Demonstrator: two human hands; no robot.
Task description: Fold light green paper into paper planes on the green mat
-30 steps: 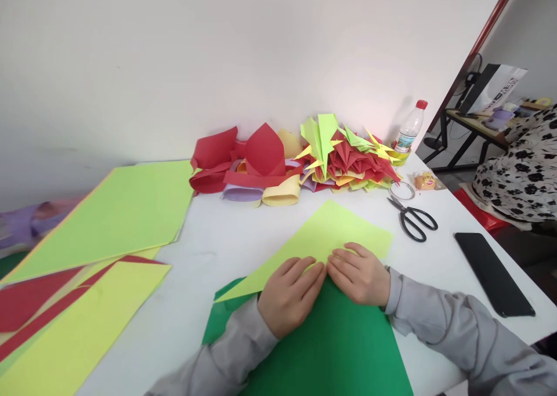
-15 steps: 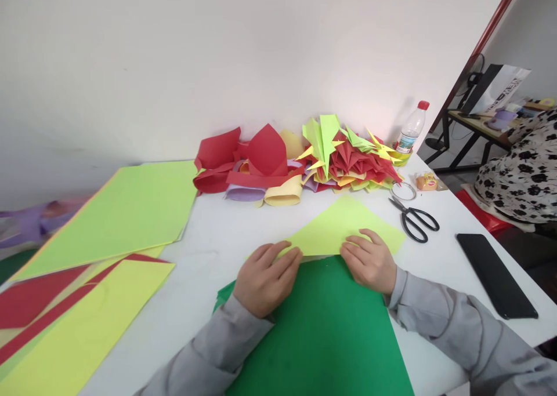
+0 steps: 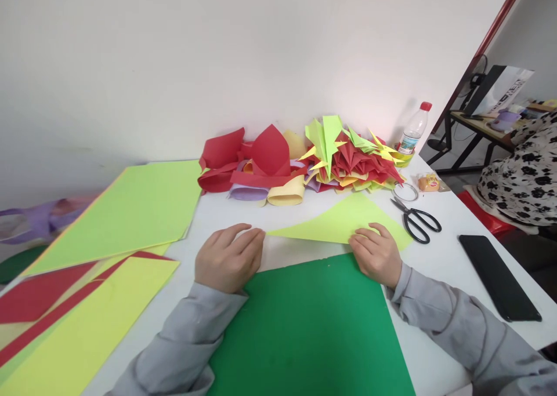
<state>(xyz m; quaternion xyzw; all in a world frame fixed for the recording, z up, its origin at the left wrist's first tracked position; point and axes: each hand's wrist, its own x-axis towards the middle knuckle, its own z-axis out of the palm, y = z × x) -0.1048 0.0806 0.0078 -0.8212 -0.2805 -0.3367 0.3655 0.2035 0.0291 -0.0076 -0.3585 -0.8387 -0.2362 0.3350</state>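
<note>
A yellow-green sheet of paper [image 3: 343, 219], its visible outline a triangle, lies across the middle of the table behind a green sheet [image 3: 313, 326]. My left hand [image 3: 230, 257] pinches the paper's left tip, fingers pressed together. On the paper's near edge, right of its middle, my right hand [image 3: 376, 252] has its fingertips closed. The near edge between both hands bows slightly. The green sheet lies flat below, partly under my forearms.
Black-handled scissors [image 3: 418, 219] and a black phone [image 3: 499, 277] lie at right. Folded paper pieces [image 3: 352, 155] and paper crowns [image 3: 270, 158] line the wall beside a bottle [image 3: 413, 130]. Coloured sheets [image 3: 126, 210] are stacked left. A person in floral clothing [image 3: 522, 175] sits at right.
My left hand has moved left from the paper's near edge out to its left tip. My right hand stays nearly in place on the near edge. The view has shifted slightly.
</note>
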